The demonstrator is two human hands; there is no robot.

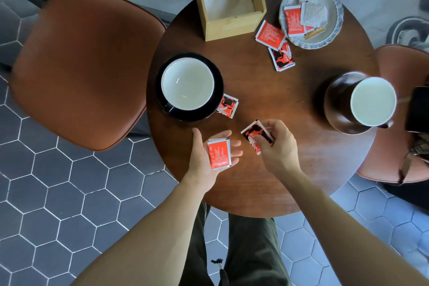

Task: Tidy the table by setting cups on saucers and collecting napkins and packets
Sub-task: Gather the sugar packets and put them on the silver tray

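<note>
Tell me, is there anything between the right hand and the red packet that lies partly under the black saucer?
Nothing visible blocks it. Bare brown wooden table lies between the right hand and the red packet beside the black saucer. However, the hand already pinches another red-and-black packet.

Dark hexagon-tiled floor [69, 181] (pale grout), brown cushioned chair [81, 65], round wooden table [290, 104].

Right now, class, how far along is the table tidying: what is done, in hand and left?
Done: both cups sit on saucers, black cup and brown cup. In hand: the left hand carries one packet on its palm; the right hand pinches another. Left: a packet by the black saucer and two beside the glass dish.
</note>
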